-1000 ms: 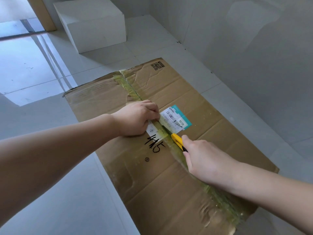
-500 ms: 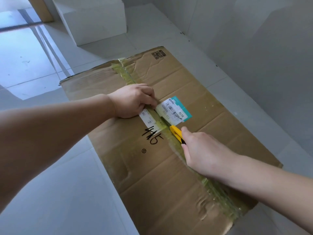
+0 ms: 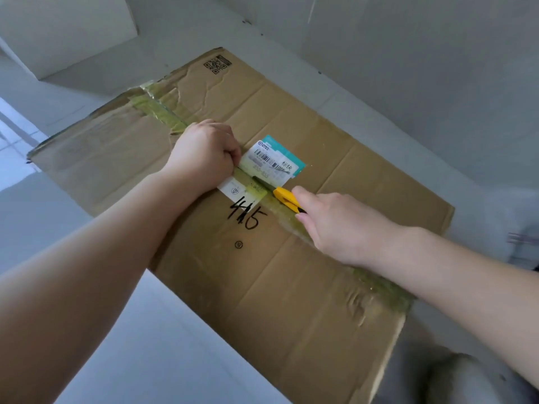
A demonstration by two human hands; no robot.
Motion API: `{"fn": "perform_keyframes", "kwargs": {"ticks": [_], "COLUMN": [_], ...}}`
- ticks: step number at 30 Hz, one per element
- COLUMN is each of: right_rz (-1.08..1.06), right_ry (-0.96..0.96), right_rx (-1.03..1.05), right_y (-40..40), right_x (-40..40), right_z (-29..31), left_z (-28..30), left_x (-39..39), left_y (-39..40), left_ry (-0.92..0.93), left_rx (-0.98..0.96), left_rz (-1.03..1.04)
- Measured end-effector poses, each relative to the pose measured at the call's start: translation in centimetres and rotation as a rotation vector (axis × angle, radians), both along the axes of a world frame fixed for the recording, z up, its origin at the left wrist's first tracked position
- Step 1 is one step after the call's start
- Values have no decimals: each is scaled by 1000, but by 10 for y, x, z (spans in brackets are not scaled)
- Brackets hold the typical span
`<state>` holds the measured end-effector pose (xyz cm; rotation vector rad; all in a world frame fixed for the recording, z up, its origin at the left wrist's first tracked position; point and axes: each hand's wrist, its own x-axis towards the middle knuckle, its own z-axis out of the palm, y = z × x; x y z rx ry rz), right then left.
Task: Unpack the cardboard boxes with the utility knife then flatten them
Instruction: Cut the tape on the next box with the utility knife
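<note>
From the head camera, the cardboard box (image 3: 291,272) lay on the floor (image 3: 145,345). The right hand (image 3: 341,225) gripped the yellow utility knife (image 3: 287,198) on its taped seam (image 3: 280,211); the left hand (image 3: 204,156), fingers curled, pressed the box beside the label (image 3: 271,160).

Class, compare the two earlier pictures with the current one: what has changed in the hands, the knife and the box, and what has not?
Little moved: mostly the camera dipped closer. The right hand still grips the yellow utility knife on the taped seam beside the shipping label. The left hand, fist curled, stays pressed on the cardboard box.
</note>
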<state>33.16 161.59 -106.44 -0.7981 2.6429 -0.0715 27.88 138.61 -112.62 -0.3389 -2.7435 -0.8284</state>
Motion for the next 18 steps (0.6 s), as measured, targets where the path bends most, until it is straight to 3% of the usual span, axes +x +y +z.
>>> {"fn": "perform_keyframes", "kwargs": {"ticks": [8, 18], "right_rz": [29, 32], "right_ry": [21, 14], "right_rx": [44, -1], "right_y": [3, 35], "right_x": [3, 18], "right_z": [-2, -1], "left_z": [0, 14], "left_x": [15, 31], "left_y": [-3, 6], "left_ry": [98, 13], "left_rx": [-102, -225], "left_rz": [-7, 65]}}
